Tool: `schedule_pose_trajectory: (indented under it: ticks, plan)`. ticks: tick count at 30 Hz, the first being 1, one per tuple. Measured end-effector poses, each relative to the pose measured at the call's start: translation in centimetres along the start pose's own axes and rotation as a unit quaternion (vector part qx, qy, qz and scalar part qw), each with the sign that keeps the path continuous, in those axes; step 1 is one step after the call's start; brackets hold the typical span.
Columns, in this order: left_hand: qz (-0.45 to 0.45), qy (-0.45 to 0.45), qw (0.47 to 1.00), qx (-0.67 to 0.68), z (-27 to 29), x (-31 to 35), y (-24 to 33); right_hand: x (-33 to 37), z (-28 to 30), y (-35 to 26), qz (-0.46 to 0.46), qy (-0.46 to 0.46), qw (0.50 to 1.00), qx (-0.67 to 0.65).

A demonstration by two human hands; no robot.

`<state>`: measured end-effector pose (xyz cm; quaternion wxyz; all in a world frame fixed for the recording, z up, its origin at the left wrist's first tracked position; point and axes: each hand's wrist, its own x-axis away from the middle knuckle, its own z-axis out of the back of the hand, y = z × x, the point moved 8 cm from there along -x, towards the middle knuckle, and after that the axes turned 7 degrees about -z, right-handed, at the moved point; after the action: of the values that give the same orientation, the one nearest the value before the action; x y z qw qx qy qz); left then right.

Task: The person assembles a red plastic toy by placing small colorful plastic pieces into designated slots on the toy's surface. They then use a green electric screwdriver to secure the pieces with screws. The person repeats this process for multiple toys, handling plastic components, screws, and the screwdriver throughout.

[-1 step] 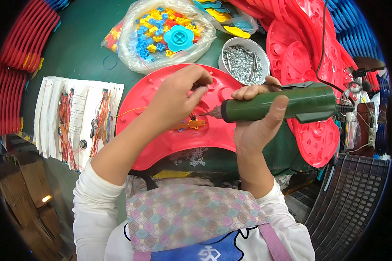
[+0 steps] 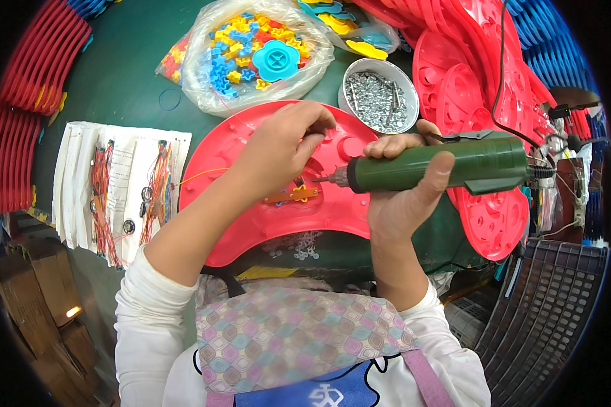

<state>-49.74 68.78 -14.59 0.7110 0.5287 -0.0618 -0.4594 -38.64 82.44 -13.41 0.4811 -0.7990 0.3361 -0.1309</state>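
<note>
My right hand (image 2: 409,210) is wrapped round a green electric screwdriver (image 2: 434,166), held level with its bit pointing left. The bit hovers over a curved red plastic panel (image 2: 251,241), close to an orange circuit board (image 2: 288,196) lying on it. Above the panel's middle is my left hand (image 2: 285,139), its fingers curled toward the thumb; whatever may be between them is too small or hidden to make out. A yellow wire (image 2: 204,173) runs from under my left forearm toward the left. Part of the panel is covered by that forearm and hand.
Beyond the panel stand a white bowl of screws (image 2: 380,95) and a clear bag of small coloured plastic pieces (image 2: 207,88). Wire bundles lie on papers (image 2: 75,183) at left. Stacked red panels (image 2: 448,74) rise at right, near the screwdriver's black cord (image 2: 501,88). Small clear pieces (image 2: 302,247) lie in front.
</note>
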Motion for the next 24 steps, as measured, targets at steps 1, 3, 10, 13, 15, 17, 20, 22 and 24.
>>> schedule_pose_trajectory:
  ticks: [1, 3, 10, 13, 15, 17, 20, 22, 24]
  plan:
    - [-0.008, -0.011, 1.0, 0.006, -0.9, -0.7, -0.5, 0.0, 0.5, -0.4, 0.001, 0.006, 1.0, 0.001]
    - [-0.013, -0.008, 1.0, 0.009, -1.7, -1.4, -0.8, -0.1, 1.5, -1.1, 0.001, 0.017, 1.0, 0.002]
    - [0.009, -0.034, 0.999, -0.037, -2.7, -1.0, -3.4, -0.4, 3.8, -1.9, 0.011, 0.034, 0.999, 0.012]
    - [-0.071, -0.012, 0.987, -0.141, -2.5, -1.1, -2.3, -0.7, 4.3, -2.6, 0.016, 0.029, 0.999, 0.0]
    - [-0.078, -0.007, 0.982, -0.17, -2.5, -1.1, -2.2, -0.9, 4.6, -3.0, 0.02, 0.03, 0.999, -0.006]
    - [-0.091, -0.006, 0.977, -0.192, -2.6, -1.0, -1.9, -1.1, 5.1, -3.2, 0.021, 0.033, 0.999, -0.009]
    - [-0.095, -0.013, 0.973, -0.212, -3.0, -0.8, -1.8, -1.5, 6.4, -4.3, 0.036, 0.039, 0.999, 0.002]
    - [-0.108, -0.018, 0.967, -0.23, -3.1, -0.6, -1.7, -1.8, 7.5, -5.2, 0.05, 0.052, 0.997, 0.006]
    - [-0.137, -0.022, 0.956, -0.258, -3.2, -0.5, -1.4, -2.1, 8.7, -5.9, 0.059, 0.07, 0.996, -0.002]
